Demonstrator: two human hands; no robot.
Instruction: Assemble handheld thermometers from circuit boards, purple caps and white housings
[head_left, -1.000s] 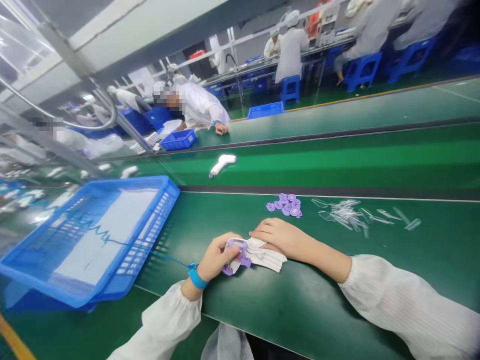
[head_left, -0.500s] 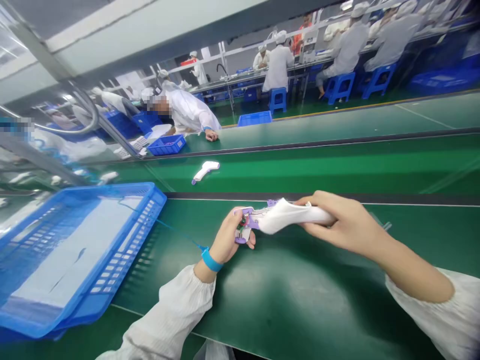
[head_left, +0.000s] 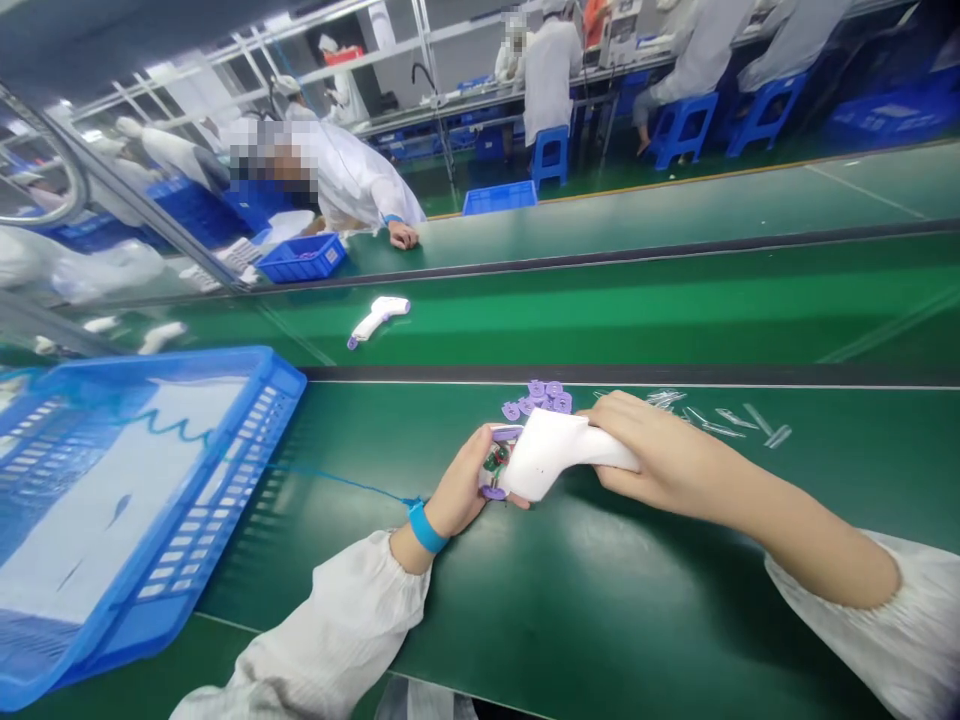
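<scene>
My left hand [head_left: 461, 485] pinches the purple end of a white thermometer gun shell [head_left: 551, 455]. My right hand [head_left: 649, 450] wraps tight around its handle, just above the green table [head_left: 600, 600]. Little purple parts [head_left: 536, 397] and clear strips [head_left: 720, 415] lie just behind. A blue basket [head_left: 172, 560] sits far left.

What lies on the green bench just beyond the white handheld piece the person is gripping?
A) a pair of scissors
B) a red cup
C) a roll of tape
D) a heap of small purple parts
D: a heap of small purple parts sits on the green bench right behind the white handheld piece, which the left hand and right hand both grip.
</scene>
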